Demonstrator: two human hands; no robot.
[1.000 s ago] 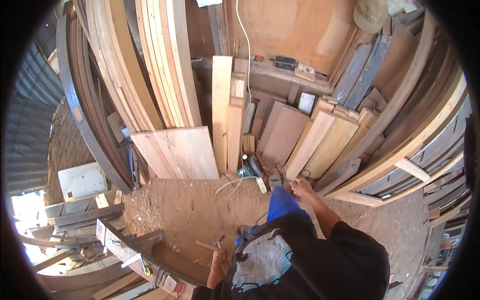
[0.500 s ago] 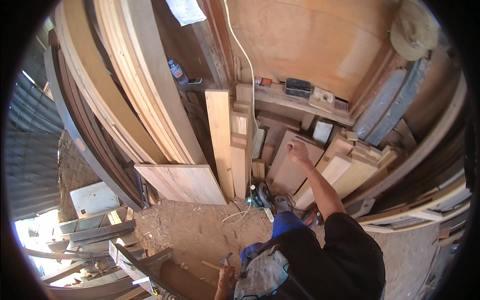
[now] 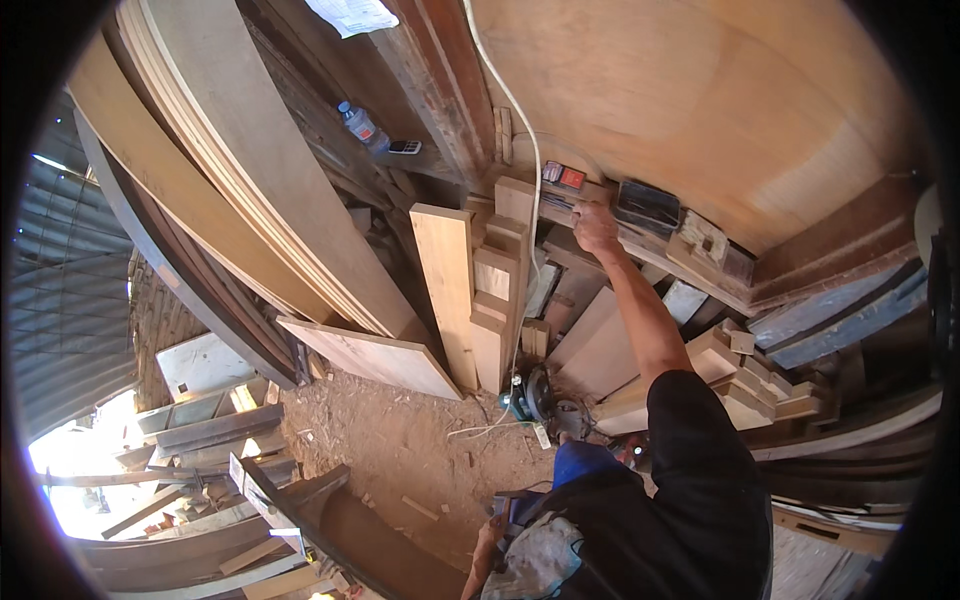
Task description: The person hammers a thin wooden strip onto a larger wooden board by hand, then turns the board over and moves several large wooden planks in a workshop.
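My right hand (image 3: 597, 228) is stretched out over a wooden ledge (image 3: 650, 243) at the foot of the plywood wall, its fingers closed. What they hold, if anything, is too small to name. Some thin dark pieces (image 3: 558, 203) lie on the ledge just left of the fingertips. Beside them rest small red-and-black packs (image 3: 566, 176), and to the right of the hand sits a black open box (image 3: 648, 205). Low down, near my blue-clad knee, my left hand (image 3: 489, 537) is closed around the handle of a hammer (image 3: 504, 510).
Long boards (image 3: 270, 170) lean at the left, with a wide panel (image 3: 370, 355) before them. Upright planks (image 3: 447, 290) and offcuts (image 3: 735, 375) stand below the ledge. A circular saw (image 3: 535, 395) with a white cord sits on the dirt floor. A bottle (image 3: 362, 127) stands at the back.
My right hand has moved up and away from the leaning boards to the ledge. My left hand, still gripping the hammer, has shifted slightly right in the picture. The view has turned.
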